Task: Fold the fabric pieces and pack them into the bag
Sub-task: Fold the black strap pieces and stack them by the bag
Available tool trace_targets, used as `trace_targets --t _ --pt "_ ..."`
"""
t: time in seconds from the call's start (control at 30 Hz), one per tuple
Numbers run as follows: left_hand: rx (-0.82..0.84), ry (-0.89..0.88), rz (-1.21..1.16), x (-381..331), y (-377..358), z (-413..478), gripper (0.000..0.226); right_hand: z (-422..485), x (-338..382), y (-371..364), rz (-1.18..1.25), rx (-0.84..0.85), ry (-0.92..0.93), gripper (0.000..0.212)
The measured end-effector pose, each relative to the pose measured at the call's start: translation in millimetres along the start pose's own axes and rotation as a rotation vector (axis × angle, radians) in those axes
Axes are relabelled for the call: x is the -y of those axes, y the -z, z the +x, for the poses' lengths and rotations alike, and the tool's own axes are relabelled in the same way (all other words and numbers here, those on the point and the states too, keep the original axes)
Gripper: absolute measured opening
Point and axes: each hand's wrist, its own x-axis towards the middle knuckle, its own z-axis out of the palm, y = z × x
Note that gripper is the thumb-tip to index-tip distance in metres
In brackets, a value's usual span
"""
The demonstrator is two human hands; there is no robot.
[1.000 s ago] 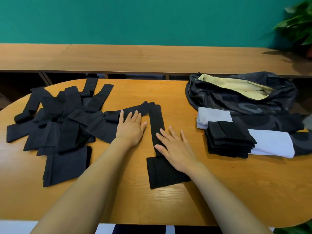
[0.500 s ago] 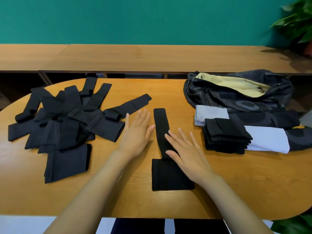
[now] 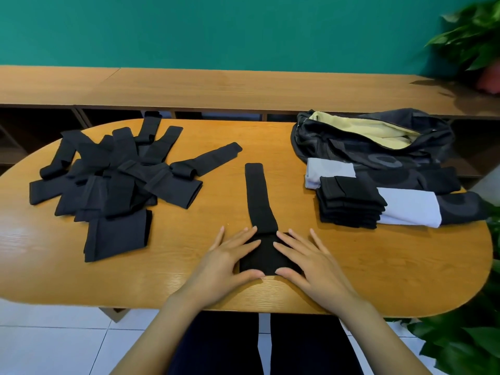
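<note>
A long black fabric strip (image 3: 259, 196) lies straight on the wooden table (image 3: 378, 266), running away from me, its wider near end at the table's front edge. My left hand (image 3: 227, 262) and my right hand (image 3: 305, 259) rest flat on either side of that near end, fingers straight, thumbs at its front edge. A heap of unfolded black fabric pieces (image 3: 113, 180) lies at the left. A stack of folded black pieces (image 3: 350, 203) sits at the right, in front of the dark patterned bag (image 3: 378, 155), whose mouth is open and shows a yellow lining.
The bag's white and dark straps (image 3: 408, 211) lie beside the folded stack. A wooden bench (image 3: 243, 87) runs behind the table against a teal wall. Green plants (image 3: 470, 36) stand at the right edge. White floor tiles show below the table.
The strip was pulled free of the heap and laid straight toward me. Both hands slid back from its middle to its near end, one on each side.
</note>
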Motion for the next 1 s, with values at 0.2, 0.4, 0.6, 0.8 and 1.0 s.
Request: trace_targets --t 0.2,0.4,0.6,0.8,1.0 --pt "-0.005 -0.015 0.072 2.2 -0.5 -1.6 0.071 5.5 1.3 4.1 -0.05 0.019 0.008 0.077" --pt "-0.03 -0.063 0.174 2.2 0.5 -1.3 0.061 7.1 -0.6 9.9 -0.091 0.037 0.053 0.082" --pt "-0.012 -0.069 0.117 4.1 2.7 -3.1 0.064 8.5 0.4 8.4 -0.094 -0.026 0.075 0.072" --pt "-0.11 -0.113 0.162 8.8 0.8 -6.5 0.057 10.2 0.3 6.4 0.003 -0.121 0.05 0.065" --pt "-0.188 -0.086 0.119 10.1 2.8 -3.8 0.066 8.2 -5.5 5.7 -0.001 -0.234 0.108 0.059"
